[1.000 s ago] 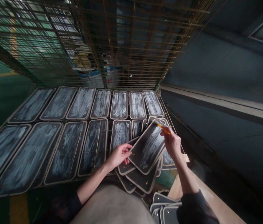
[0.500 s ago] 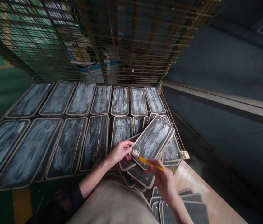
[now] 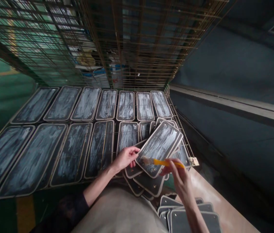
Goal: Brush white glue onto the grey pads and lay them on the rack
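My right hand is closed round the yellow handle of a paintbrush. Its bristles rest at the lower left part of a dark rectangular panel with a pale rim and rounded corners. White streaks cover much of that panel's face. At its left edge, my left hand pinches the border between thumb and fingers. Beneath lie several more dark panels, fanned out at different angles and partly hidden by the top one.
Two rows of white-streaked panels lie on a wire rack. Above them leans a wire grid. At lower right, a stack of plain dark panels sits on a wooden board. A dark wall stands to the right.
My right hand and the paintbrush have shifted right, and the brush now lies flatter, its bristles fully in sight. My left hand keeps its hold on the panel's edge. The view has moved slightly.
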Demonstrator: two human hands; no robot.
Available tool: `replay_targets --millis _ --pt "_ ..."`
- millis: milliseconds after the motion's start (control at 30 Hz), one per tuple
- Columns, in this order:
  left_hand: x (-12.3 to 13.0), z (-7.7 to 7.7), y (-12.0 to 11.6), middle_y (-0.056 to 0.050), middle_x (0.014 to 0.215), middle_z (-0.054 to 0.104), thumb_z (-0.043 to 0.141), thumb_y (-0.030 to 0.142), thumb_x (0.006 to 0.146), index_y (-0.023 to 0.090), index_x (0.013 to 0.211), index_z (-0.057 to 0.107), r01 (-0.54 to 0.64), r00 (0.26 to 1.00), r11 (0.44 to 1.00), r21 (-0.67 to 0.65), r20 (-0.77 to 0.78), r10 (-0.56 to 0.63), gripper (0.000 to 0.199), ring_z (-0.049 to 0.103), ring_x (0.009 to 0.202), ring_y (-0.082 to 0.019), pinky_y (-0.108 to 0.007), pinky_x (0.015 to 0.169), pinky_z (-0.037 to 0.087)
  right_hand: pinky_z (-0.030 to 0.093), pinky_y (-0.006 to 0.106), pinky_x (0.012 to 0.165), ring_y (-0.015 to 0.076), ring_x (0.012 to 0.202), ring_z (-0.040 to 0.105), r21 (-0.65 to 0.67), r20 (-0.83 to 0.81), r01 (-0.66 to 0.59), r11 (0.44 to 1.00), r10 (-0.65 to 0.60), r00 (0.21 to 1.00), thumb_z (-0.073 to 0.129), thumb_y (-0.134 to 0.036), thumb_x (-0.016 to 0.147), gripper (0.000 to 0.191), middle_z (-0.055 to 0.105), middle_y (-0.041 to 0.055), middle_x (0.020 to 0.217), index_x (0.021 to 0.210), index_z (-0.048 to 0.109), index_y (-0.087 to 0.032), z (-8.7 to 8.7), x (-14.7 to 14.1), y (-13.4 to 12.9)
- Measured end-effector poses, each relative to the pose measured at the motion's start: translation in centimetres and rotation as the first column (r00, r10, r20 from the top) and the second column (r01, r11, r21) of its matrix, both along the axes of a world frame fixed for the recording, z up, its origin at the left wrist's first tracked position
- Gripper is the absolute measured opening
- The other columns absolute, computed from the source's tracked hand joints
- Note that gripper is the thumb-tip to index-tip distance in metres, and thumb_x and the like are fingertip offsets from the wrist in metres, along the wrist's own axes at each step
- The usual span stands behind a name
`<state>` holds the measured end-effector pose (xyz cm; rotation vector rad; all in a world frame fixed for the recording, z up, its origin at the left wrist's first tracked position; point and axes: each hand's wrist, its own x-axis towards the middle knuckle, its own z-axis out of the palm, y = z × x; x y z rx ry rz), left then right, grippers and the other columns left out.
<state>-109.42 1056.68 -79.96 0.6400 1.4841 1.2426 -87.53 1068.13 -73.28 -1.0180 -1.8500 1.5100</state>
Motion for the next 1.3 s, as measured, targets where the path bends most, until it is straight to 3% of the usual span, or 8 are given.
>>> replay_targets --millis 100,333,500,667,833,1067,1200,1300 --pt "-0.1 0.0 0.0 0.005 0.054 0.053 0.059 0.032 0.082 0.01 0.108 0.06 0.021 0.999 1.0 -0.005 -0.025 -0.021 0.034 0.052 0.04 -0.008 -0.016 0.036 0.039 0.055 0.032 0.063 0.0197 0.062 0.067 -0.021 -0.043 0.015 1.0 -0.016 0.999 0.053 -0.041 0.092 0.025 0.067 0.002 0.071 0.103 0.056 -0.018 -0.9 -0.7 0.9" --pt "-0.1 0.1 0.2 0.005 0.052 0.054 0.061 0.034 0.08 0.01 0.107 0.061 0.028 0.998 0.999 -0.016 -0.051 -0.029 0.036 0.051 0.037 -0.007 -0.015 0.035 0.039 0.056 0.034 0.061 0.0193 0.057 0.066 0.067 -0.218 0.258 0.964 -0.238 0.947 0.052 -0.05 0.088 0.034 0.065 0.0007 0.068 0.1 0.053 -0.017 -2.8 -4.8 10.0" --pt "0.4 -0.4 0.0 0.003 0.061 0.056 0.061 0.034 0.08 0.01 0.107 0.059 -0.019 0.999 1.0 -0.006 -0.039 0.018 0.036 0.055 0.041 -0.009 -0.016 0.035 0.041 0.054 0.033 0.06 0.0182 0.054 0.065 0.164 -0.21 0.343 0.925 -0.307 0.928 0.051 -0.054 0.087 0.038 0.065 0.0008 0.066 0.099 0.054 -0.018 -3.7 -6.1 13.1" --pt "1.1 -0.3 0.0 0.003 0.066 0.054 0.058 0.032 0.08 0.01 0.107 0.056 -0.095 0.996 0.995 -0.016 -0.001 0.095 0.035 0.058 0.043 -0.011 -0.02 0.037 0.047 0.053 0.032 0.064 0.0181 0.057 0.066 0.27 -0.183 0.389 0.881 -0.35 0.919 0.051 -0.049 0.09 0.033 0.066 0.0009 0.067 0.1 0.055 -0.018 -3.5 -4.4 13.0" --pt "1.3 -0.1 -0.2 0.004 0.066 0.053 0.06 0.034 0.079 0.011 0.105 0.056 -0.11 0.994 0.994 -0.018 0.006 0.11 0.036 0.059 0.044 -0.011 -0.02 0.038 0.048 0.051 0.033 0.071 0.0195 0.063 0.068 0.426 -0.036 0.361 0.83 -0.383 0.923 0.048 -0.045 0.093 0.03 0.067 0.001 0.066 0.103 0.058 -0.018 -2.4 -1.5 10.1" --pt "1.0 0.1 -0.2 0.003 0.067 0.053 0.06 0.035 0.08 0.011 0.108 0.056 -0.073 0.997 0.997 -0.016 0.002 0.073 0.037 0.059 0.046 -0.011 -0.021 0.04 0.049 0.051 0.032 0.069 0.0203 0.065 0.069 0.435 -0.07 0.422 0.795 -0.437 0.897 0.045 -0.046 0.095 0.032 0.067 0.001 0.07 0.105 0.057 -0.018 -0.8 -1.1 9.9" --pt "1.0 0.1 -0.1 0.003 0.065 0.054 0.062 0.036 0.078 0.011 0.106 0.056 -0.082 0.996 0.996 -0.027 0.021 0.082 0.038 0.059 0.046 -0.011 -0.021 0.04 0.049 0.05 0.03 0.067 0.0188 0.064 0.067 0.547 0.024 0.321 0.773 -0.397 0.917 0.043 -0.042 0.095 0.029 0.067 0.0004 0.068 0.105 0.057 -0.018 -1.2 -2.0 11.0" --pt "1.1 -0.2 -0.2 0.003 0.065 0.054 0.062 0.035 0.078 0.011 0.106 0.056 -0.102 0.994 0.995 -0.024 0.042 0.103 0.038 0.059 0.045 -0.011 -0.02 0.04 0.048 0.048 0.028 0.062 0.0177 0.061 0.065 0.623 0.155 0.188 0.759 -0.356 0.922 0.042 -0.036 0.096 0.025 0.067 -0.0002 0.069 0.107 0.058 -0.02 -1.5 -1.1 9.0"
